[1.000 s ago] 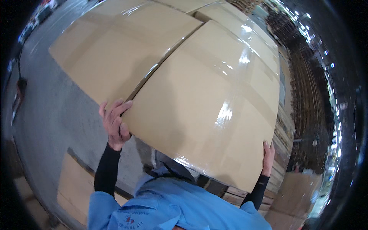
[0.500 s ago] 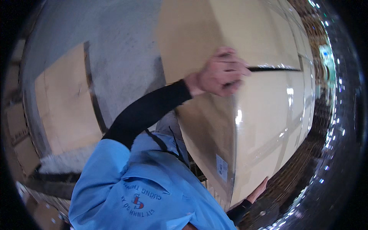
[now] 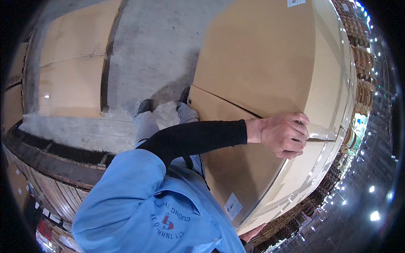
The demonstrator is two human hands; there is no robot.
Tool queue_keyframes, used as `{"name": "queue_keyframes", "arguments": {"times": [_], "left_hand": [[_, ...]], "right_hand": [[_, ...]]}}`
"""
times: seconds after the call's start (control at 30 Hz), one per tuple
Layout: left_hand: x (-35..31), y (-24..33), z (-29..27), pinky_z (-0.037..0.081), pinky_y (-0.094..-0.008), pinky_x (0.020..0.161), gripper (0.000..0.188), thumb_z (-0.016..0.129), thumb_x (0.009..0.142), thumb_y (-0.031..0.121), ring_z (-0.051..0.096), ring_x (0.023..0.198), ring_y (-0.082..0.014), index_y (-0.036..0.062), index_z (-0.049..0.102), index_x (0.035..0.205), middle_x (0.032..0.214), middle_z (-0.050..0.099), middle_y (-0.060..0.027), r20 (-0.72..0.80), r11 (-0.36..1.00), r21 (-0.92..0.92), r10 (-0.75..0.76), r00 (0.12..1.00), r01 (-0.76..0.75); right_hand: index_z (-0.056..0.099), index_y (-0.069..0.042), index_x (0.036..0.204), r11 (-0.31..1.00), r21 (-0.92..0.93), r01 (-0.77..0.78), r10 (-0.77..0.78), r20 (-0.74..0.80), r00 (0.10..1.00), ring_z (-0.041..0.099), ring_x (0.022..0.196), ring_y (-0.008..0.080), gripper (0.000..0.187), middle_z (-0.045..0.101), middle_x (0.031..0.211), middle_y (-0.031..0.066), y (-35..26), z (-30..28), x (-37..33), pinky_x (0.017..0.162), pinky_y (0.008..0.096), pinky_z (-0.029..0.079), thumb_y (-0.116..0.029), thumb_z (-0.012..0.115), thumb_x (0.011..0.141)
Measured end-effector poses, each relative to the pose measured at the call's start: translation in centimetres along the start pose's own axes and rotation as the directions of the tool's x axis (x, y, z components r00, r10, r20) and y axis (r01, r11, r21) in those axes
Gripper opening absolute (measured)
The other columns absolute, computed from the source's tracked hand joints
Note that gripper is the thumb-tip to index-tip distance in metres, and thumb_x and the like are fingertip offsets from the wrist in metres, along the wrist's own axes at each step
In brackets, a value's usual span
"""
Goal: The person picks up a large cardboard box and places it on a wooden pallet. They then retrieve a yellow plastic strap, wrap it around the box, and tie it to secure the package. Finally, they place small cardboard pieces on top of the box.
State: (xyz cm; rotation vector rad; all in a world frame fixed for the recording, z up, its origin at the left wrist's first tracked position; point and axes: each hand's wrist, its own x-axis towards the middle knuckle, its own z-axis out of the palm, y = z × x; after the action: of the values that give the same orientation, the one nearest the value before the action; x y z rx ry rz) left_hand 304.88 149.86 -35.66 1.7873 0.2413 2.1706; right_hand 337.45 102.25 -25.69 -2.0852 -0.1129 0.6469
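Close on my right stands a tan cardboard box (image 3: pixel 228 168), taped in clear strips, with a white label (image 3: pixel 233 206) low on its side. A second tan cardboard box (image 3: pixel 257 59) sits against it on the far side, and a dark seam runs between them. My left hand (image 3: pixel 287 135) is closed, its fingers curled over the near box's upper edge beside the seam. At the near end of the same box, my right hand (image 3: pixel 253 232) lies along the edge with its fingers stretched out. Much of that hand is hidden by the box and my body.
On the grey concrete floor (image 3: pixel 147 46) to the left lies a flat-topped cardboard piece or box (image 3: pixel 71 80). Stacked brown wooden pieces (image 3: pixel 365 90) line the right side. Behind my left arm is a slatted wooden stack (image 3: pixel 63 189). My feet (image 3: pixel 145 106) stand beside the boxes.
My view has turned, bringing my feet and the far box's label into sight. In the picture, my left hand sits lower and farther right, still at the seam. My right hand shows less.
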Motion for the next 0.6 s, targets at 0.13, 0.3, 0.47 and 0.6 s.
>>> {"name": "queue_keyframes", "arguments": {"times": [0.13,0.3,0.47,0.6], "left_hand": [[-0.4,0.3,0.4,0.042,-0.0429,0.097,0.023,0.068,0.083,0.017,0.064,0.090,-0.0156,0.0141,0.054,0.066,0.084,0.065,0.0019,0.004,1.000,0.014,-0.004,1.000,0.004],[-0.9,0.2,0.3,0.041,-0.0440,0.099,0.020,0.068,0.083,0.020,0.064,0.095,-0.0152,0.0158,0.056,0.067,0.088,0.067,0.0025,0.052,1.000,0.018,0.000,0.999,-0.001],[-1.0,0.7,-0.3,0.039,-0.0469,0.104,0.015,0.065,0.081,0.025,0.065,0.104,-0.0175,0.0180,0.059,0.069,0.101,0.069,0.0016,0.183,0.998,0.070,-0.009,0.983,-0.004],[-0.3,2.0,-0.5,0.037,-0.0490,0.105,0.015,0.065,0.081,0.023,0.064,0.109,-0.0200,0.0159,0.059,0.069,0.111,0.069,0.0000,0.255,0.996,0.090,-0.033,0.966,0.010]], "right_hand": [[0.026,-0.009,0.155,0.997,0.067,-0.050,0.050,0.011,0.999,0.035,0.140,0.0357,0.079,0.028,0.159,0.0146,0.1,0.5,-0.7,0.117,0.0484,0.029,-0.064,0.034,0.098],[0.025,-0.008,0.155,0.994,0.103,-0.022,0.017,0.044,0.999,0.041,0.136,0.0360,0.071,0.036,0.154,0.0192,0.9,-1.1,0.4,0.115,0.0463,0.031,-0.053,0.037,0.102],[0.045,0.007,0.141,0.466,-0.858,0.217,-0.603,-0.129,0.787,0.058,0.115,0.0283,0.052,0.058,0.133,0.0231,0.9,-1.2,2.1,0.104,0.0370,0.042,-0.031,0.043,0.106],[0.048,0.003,0.140,0.553,-0.735,0.391,-0.624,-0.055,0.779,0.044,0.137,0.0319,0.046,0.050,0.145,0.0202,-1.6,5.1,2.0,0.116,0.0392,0.032,-0.026,0.046,0.103]]}}
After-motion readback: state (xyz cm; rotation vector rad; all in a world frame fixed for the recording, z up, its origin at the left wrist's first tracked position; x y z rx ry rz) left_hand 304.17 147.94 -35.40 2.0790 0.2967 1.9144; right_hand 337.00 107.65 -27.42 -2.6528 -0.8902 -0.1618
